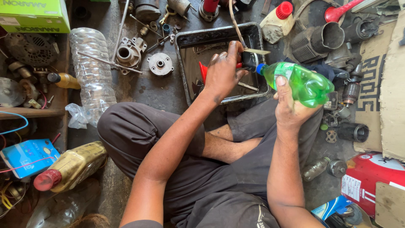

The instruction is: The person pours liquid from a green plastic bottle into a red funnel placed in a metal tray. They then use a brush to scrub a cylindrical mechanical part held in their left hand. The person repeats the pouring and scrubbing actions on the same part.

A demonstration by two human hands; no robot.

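My right hand (288,107) grips a green plastic bottle (304,83) tilted on its side, its blue neck pointing left over the tray. My left hand (223,69) holds a small dark part (249,60) and a brush with a pale handle right at the bottle's mouth. A red funnel (203,71) peeks out behind the left hand. Both hands hover over the near edge of a black metal tray (185,42) that holds dark liquid. I sit cross-legged on the floor in dark trousers.
A clear empty bottle (90,71) lies at left, near grey metal housings (128,52) and a round flange (160,64). A yellowish oil can with red cap (71,166) sits lower left. Motor parts (320,40), an armature (350,90) and cardboard (379,84) crowd the right.
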